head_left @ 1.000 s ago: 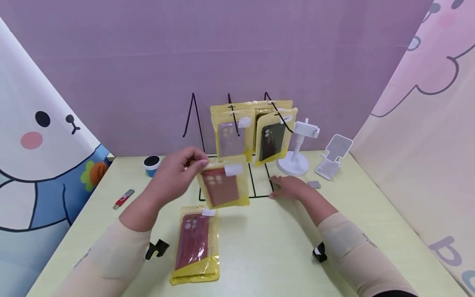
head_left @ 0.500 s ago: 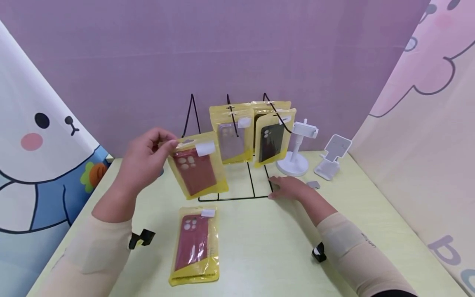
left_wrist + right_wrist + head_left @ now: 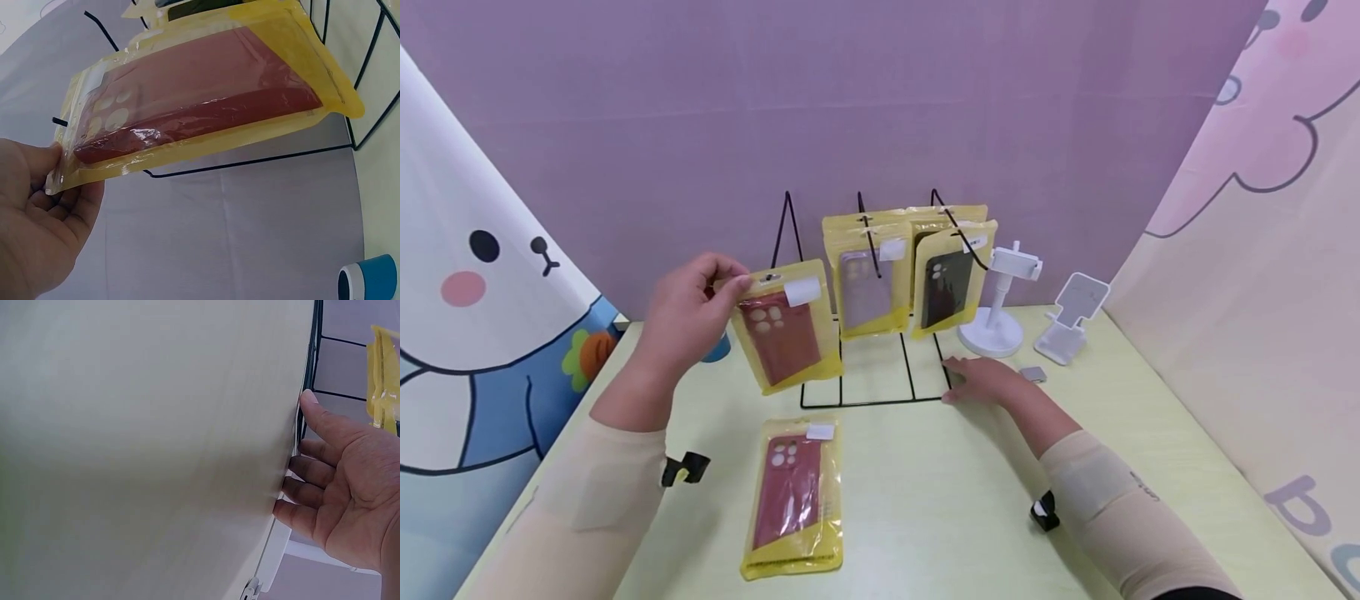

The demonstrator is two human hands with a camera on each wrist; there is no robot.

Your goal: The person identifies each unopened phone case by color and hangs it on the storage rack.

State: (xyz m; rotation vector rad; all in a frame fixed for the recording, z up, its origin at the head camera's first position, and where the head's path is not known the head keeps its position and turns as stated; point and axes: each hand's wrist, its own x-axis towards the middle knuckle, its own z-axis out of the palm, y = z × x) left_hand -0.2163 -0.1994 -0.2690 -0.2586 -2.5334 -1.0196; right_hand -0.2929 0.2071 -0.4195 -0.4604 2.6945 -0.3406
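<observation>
My left hand (image 3: 688,312) pinches the top corner of a yellow pouch (image 3: 786,329) with a red phone case inside. It hangs at the left prong of a black wire display rack (image 3: 872,404). In the left wrist view, the black prong tip (image 3: 60,122) pokes out past the pouch's top edge. My right hand (image 3: 988,379) touches the rack's right front base corner, its fingertips down on the table. Pouches with a lilac case (image 3: 867,292) and a black case (image 3: 947,292) hang on the other prongs, more behind them. Another red-case pouch (image 3: 793,492) lies flat in front.
Right of the rack stand a white round-based phone holder (image 3: 992,333) and a white folding phone stand (image 3: 1071,321). A small grey piece (image 3: 1033,374) lies near my right hand. A blue-sided tub (image 3: 375,278) stands left of the rack, partly hidden in the head view.
My left hand has drawn the red-case pouch left and up from in front of the rack to the left prong. My right hand has stayed at the base corner.
</observation>
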